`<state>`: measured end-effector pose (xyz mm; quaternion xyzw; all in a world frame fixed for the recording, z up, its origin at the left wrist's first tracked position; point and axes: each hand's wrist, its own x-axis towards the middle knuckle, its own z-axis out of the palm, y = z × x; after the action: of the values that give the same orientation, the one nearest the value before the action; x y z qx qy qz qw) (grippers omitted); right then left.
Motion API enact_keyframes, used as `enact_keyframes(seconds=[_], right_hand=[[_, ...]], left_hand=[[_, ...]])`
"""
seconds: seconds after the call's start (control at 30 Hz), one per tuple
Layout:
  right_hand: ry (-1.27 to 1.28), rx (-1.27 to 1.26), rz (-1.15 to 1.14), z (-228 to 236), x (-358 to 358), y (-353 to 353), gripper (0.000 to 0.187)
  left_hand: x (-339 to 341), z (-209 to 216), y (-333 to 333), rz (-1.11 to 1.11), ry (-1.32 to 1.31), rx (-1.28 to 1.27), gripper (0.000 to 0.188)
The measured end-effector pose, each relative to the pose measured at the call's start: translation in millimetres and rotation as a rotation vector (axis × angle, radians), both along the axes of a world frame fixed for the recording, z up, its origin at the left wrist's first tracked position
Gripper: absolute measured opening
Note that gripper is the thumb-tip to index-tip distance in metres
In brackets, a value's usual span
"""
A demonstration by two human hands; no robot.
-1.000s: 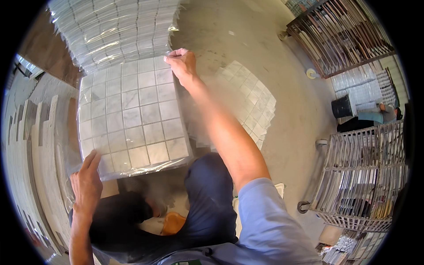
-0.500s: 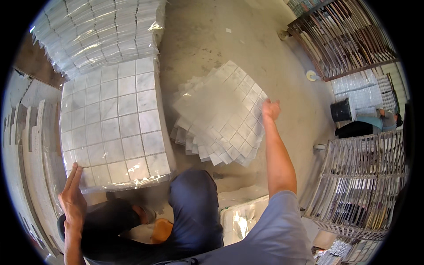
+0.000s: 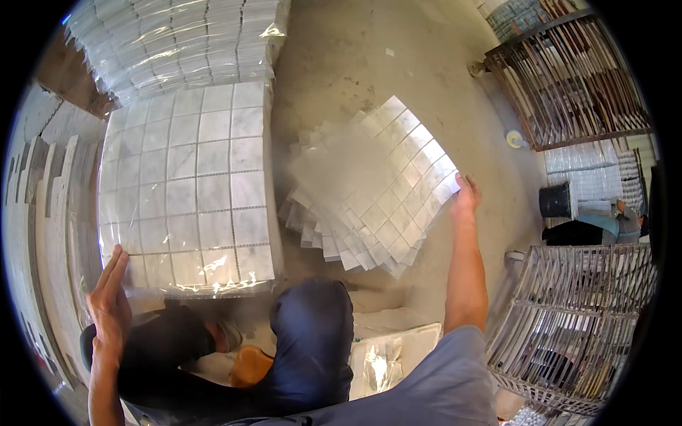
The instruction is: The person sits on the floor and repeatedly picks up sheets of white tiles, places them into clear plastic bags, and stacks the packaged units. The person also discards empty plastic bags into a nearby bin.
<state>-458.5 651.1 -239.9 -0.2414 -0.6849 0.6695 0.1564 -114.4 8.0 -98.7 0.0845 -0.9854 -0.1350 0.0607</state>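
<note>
A fanned stack of grey-white marble mosaic tile sheets (image 3: 334, 231) lies on the floor ahead of me. My right hand (image 3: 465, 195) pinches the right corner of the top mosaic tile sheet (image 3: 410, 167), and that side bends upward and catches the light. To the left stands another pile of square-tile sheets (image 3: 195, 177) with clear plastic over it. On this pile's near left corner rest the fingertips of my left hand (image 3: 110, 302), its fingers stretched out straight. A blurred patch hides part of the fanned stack's left half.
Behind the left pile rises a tall plastic-wrapped stack (image 3: 177, 46). Pale slabs (image 3: 50, 213) stand along the far left. Slatted racks (image 3: 568, 312) of tiles line the right, where another person (image 3: 604, 226) is bent beside a black bucket (image 3: 555, 201). A plastic-covered box (image 3: 387, 362) sits by my knee.
My right hand has drawn slightly right and toward me, and the top sheet's right corner now bends up with it. My left hand stays on the wrapped pile. The whole view has shifted a little.
</note>
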Motion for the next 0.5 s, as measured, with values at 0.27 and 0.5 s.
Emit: enact_keyframes(seconds=[0.27, 0.5], right_hand=[[-0.249, 0.082, 0.130, 54.1, 15.9, -30.5, 0.048], [0.069, 0.452, 0.146, 119.2, 68.9, -88.1, 0.036]], left_hand=[[-0.2, -7.3, -2.1, -0.019, 0.118, 0.065, 0.045], [6.7, -6.2, -4.1, -0.006, 0.148, 0.096, 0.050]])
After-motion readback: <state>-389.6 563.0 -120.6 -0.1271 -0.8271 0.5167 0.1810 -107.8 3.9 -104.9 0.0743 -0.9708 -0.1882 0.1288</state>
